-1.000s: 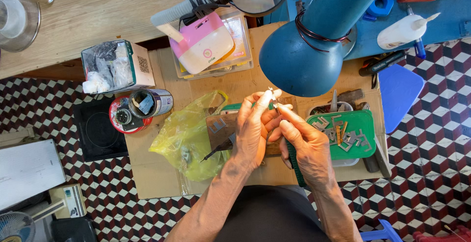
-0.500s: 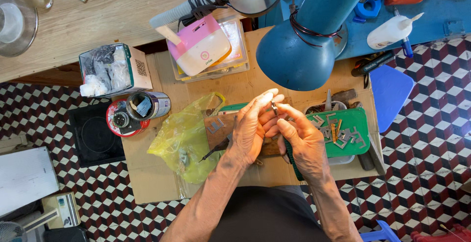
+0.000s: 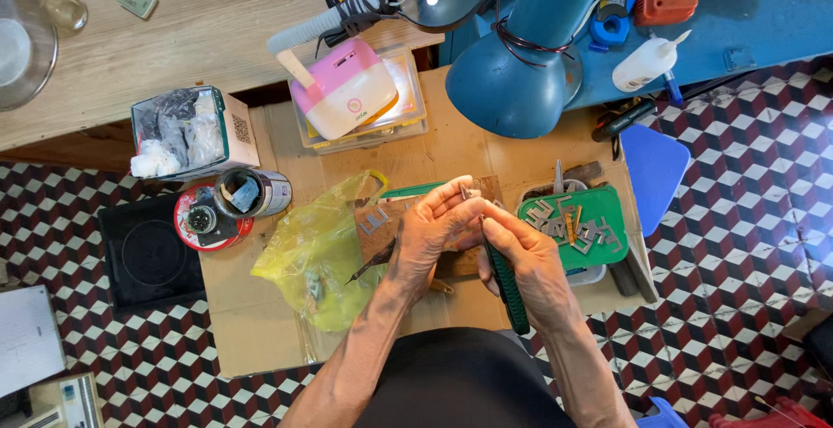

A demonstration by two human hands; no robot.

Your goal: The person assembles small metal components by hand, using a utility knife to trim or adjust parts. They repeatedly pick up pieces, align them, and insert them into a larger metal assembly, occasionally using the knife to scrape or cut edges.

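Head view, the only 1: both hands meet over a cardboard work surface, in front of a blue desk lamp. The left hand curls its fingertips together and pinches a small metal piece that pokes up just past them – too small to tell its exact shape. The right hand wraps shut around a green-handled tool, whose handle runs back toward the wrist while its working end is hidden between the 2 hands. By my reading, the step in hand is fine work with the tool on the pinched piece (held up off the surface, not resting on it). The next move would call for a steady pinch and a small, controlled push of the tool tip – any slip would land on the left fingertips, which touch the piece. Just right of the hands sits a green tray of similar metal bits; a yellow plastic bag lies to the left
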